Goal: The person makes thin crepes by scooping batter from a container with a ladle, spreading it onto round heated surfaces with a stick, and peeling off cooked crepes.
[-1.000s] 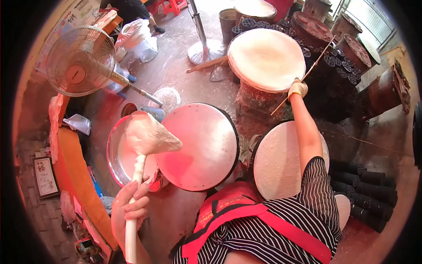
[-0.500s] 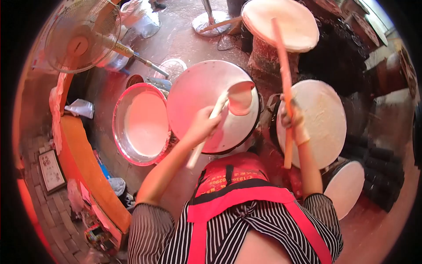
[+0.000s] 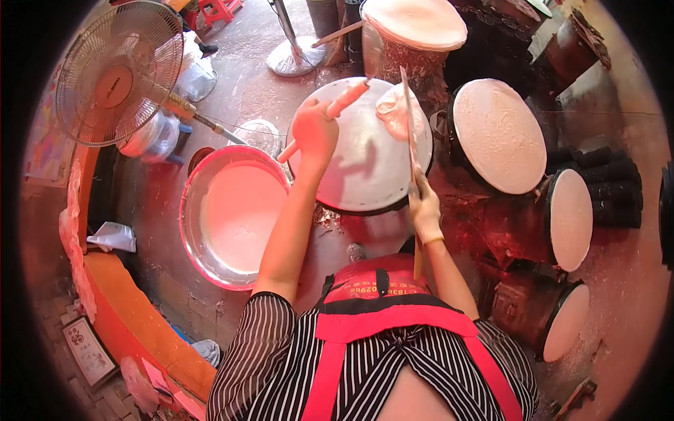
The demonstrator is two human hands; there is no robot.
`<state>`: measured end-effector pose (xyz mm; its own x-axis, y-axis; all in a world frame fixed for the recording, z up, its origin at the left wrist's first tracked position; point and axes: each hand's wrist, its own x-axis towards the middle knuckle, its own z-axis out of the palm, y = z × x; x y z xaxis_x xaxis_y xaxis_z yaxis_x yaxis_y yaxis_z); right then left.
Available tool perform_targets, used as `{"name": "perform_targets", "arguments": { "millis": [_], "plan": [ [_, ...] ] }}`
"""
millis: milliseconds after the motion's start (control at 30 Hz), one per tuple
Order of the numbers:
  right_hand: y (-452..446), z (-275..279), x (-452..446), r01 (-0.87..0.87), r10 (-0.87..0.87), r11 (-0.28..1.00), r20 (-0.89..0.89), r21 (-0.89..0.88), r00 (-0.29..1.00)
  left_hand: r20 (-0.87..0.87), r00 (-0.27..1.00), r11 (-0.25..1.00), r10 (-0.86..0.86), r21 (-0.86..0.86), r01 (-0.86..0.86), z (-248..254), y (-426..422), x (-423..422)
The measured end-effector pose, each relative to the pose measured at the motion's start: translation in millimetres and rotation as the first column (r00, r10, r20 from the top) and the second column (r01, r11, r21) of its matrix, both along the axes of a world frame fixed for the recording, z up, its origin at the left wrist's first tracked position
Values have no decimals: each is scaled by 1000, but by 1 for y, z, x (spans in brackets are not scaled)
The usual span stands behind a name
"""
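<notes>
My left hand (image 3: 315, 133) grips the pale handle of a ladle (image 3: 347, 98), raised over a round griddle (image 3: 337, 189); the ladle's head is blurred beyond the griddle's far rim. A pool of wet batter (image 3: 394, 116) lies on the griddle's right side. My gloved right hand (image 3: 425, 212) is closed around a long flat wooden spreader (image 3: 410, 126), seen nearly edge-on across the batter. Whether the spreader touches the batter I cannot tell. Left of the griddle stands a red-rimmed basin (image 3: 188, 235) of pinkish batter (image 3: 239, 203).
A standing fan (image 3: 116, 84) is at upper left. More round griddles bear thin pale sheets: one at the back (image 3: 414, 24), another to the right (image 3: 500, 133), two lower right (image 3: 571, 217) (image 3: 567, 323). An orange counter (image 3: 133, 316) curves along the left.
The ladle, which held batter over the griddle, is now lifted away, and batter lies on the plate. My right hand has brought the spreader left over the griddle. The whole view has shifted.
</notes>
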<state>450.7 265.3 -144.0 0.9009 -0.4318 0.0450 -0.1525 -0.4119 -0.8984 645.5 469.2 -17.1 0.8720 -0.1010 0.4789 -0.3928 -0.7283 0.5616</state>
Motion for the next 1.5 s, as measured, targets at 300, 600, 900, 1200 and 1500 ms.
{"name": "perform_targets", "arguments": {
  "millis": [300, 600, 900, 1200, 1500],
  "plan": [
    [40, 19, -45, 323, -298, 682, -155, 656, 942, -595, 781, 777, -189, -577, -251, -46, 121, -102],
    [75, 52, 6, 2, 208, 695, -203, 719, 957, -461, 561, -180, -687, -640, -747, -34, 152, -237],
    [8, 4, 10, 50, 39, 707, -109, 706, 993, -427, 514, -408, -744, -320, -855, -89, 185, -279],
    [-23, 94, 9, -160, 534, 723, -398, 672, 746, -771, 443, -300, -457, -335, -893, -96, 136, -330],
    [-63, 44, 101, -341, 570, 758, -310, 557, 761, -756, 534, -401, -379, -386, -831, -88, 67, -353]
  ]
}}
